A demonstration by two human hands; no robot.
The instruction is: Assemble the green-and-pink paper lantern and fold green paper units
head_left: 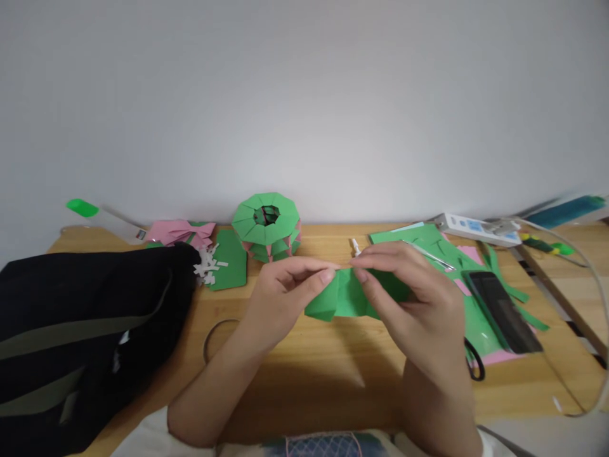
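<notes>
Both hands hold a folded piece of green paper above the front half of the wooden table. My left hand pinches its upper left edge between thumb and fingers. On the right, my right hand grips the upper edge with thumb and fingertips and hides part of the paper. Creases divide the paper into panels, and its left end bends toward me. Behind my left hand stands a round green and pink paper lantern with a hole in its top. A small white nozzle tip shows just beyond my right fingertips.
A black bag covers the table's left side. White paper scraps lie beside a green card and folded pink paper. Rightward are green sheets, a dark phone, black scissor handles and a power strip.
</notes>
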